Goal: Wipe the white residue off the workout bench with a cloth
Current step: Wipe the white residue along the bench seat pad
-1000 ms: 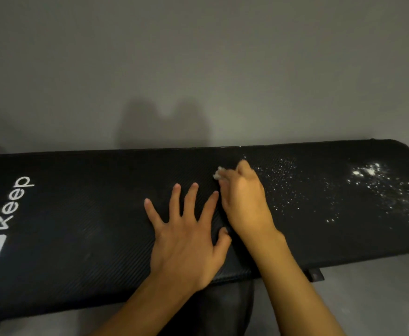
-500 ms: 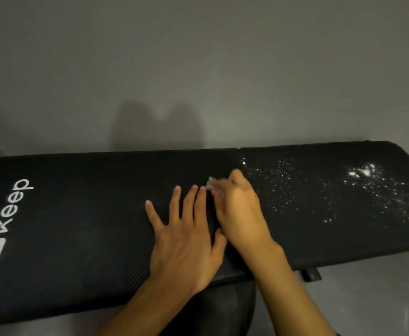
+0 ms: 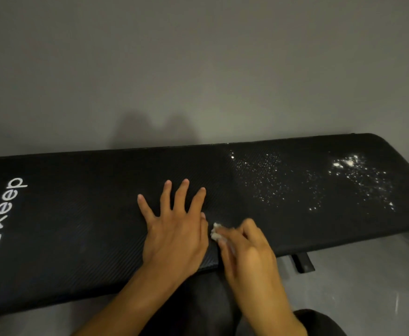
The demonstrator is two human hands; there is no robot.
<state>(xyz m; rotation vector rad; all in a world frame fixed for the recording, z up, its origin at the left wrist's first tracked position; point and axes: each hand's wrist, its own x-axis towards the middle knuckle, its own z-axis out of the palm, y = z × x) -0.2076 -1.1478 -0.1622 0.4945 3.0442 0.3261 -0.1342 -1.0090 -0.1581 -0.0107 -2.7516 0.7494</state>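
Note:
A long black workout bench [image 3: 77, 214] lies across the view, with a white "Keep" logo at its left end. White residue [image 3: 266, 178] is speckled over its right half, with a denser patch [image 3: 358, 175] near the right end. My left hand [image 3: 174, 234] rests flat on the bench's middle with fingers spread. Just to its right, my right hand [image 3: 247, 253] grips a small white crumpled cloth [image 3: 216, 231] near the bench's front edge; most of the cloth is hidden under the fingers.
A grey wall [image 3: 198, 69] rises right behind the bench. Grey floor [image 3: 368, 275] shows in front at the right, where a black bench foot [image 3: 304, 263] sticks out. My dark-clothed knee [image 3: 319, 323] is at the bottom right.
My right hand has pulled the cloth from the bench's far side back toward the front edge. The left hand has stayed flat in place.

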